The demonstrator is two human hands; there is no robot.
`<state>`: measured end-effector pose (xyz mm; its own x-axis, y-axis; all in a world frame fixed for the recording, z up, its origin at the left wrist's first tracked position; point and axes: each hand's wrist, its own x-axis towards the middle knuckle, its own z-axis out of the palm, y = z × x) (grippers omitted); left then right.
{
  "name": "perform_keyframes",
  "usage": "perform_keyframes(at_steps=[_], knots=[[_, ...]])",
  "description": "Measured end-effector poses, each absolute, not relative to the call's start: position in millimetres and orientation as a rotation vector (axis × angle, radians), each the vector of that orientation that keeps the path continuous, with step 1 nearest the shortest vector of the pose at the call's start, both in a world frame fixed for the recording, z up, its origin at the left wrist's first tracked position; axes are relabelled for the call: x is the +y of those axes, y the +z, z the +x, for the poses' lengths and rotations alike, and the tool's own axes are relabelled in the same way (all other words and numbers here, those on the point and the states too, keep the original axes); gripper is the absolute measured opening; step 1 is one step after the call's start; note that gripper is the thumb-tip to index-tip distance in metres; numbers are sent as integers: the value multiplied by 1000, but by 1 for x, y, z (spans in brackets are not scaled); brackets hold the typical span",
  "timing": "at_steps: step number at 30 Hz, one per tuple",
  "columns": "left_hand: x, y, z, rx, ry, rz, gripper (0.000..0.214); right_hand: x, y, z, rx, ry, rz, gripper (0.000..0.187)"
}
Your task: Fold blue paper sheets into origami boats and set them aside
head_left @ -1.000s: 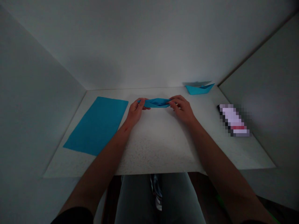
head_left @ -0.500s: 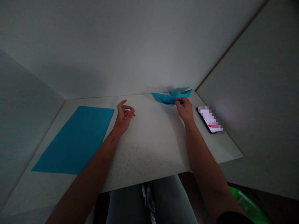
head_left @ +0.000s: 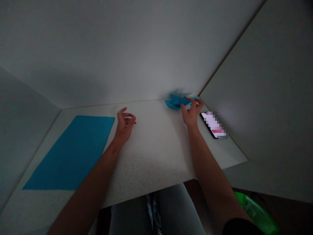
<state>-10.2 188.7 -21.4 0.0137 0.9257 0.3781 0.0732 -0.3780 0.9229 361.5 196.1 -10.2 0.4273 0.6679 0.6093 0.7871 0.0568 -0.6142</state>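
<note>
paper boat [head_left: 174,104] shifted rightward, at spread right grip [head_left: 190,114]

Lighting was dim and grey; wall [head_left: 137,62] palest mid-frame, upper right corner nearly black. Soft shadows lay on the wall behind the boats [head_left: 176,103] and on the tabletop [head_left: 151,147] beside the right forearm [head_left: 207,160]. Phone [head_left: 212,124] glowed, pixelated. Wide-angle stretch showed at lower edges.

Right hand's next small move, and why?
I'd probably ease the right hand gently back from the blue paper boats: it looks spread rather than pinched, and the boats overlap in view near the back wall, so a sideways sweep might knock them. Whether it touches either boat is hard to tell.
</note>
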Motion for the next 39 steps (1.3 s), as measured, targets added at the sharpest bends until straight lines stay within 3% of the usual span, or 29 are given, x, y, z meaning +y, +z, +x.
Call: perform_keyframes(at_steps=[5, 11, 16, 19, 22, 25, 31, 36, 39], knots=[[187, -10, -13, 1128, 1553, 1618, 60, 190, 2, 325, -1562, 105, -1441, 27], [167, 22, -68, 1483, 1571, 1743, 31, 189, -2, 308, -1788, 441, -1261, 20], [92, 14, -175, 1999, 1248, 2030, 45, 193, -7, 310, -1717, 512, -1251, 24], [32, -1, -200, 2141, 875, 1991, 60, 194, -9, 308, -1723, 536, -1222, 27], [-19, -8, -168, 2245, 401, 2046, 73, 187, -8, 300, -1686, 532, -1207, 32], [-53, -3, -97, 2163, 174, 2162, 82, 157, -3, 282, -1630, 505, -1231, 38], [-84, 18, 35, 1902, 226, 2261, 107, 46, 3, 262, -2322, 418, -1073, 49], [-65, 25, 35, 1638, 380, 2288, 82, -12, 0, 288, -2523, 317, -1160, 59], [-38, 18, -7, 1659, 436, 2306, 83, -20, -2, 303, -2496, 311, -1245, 65]])
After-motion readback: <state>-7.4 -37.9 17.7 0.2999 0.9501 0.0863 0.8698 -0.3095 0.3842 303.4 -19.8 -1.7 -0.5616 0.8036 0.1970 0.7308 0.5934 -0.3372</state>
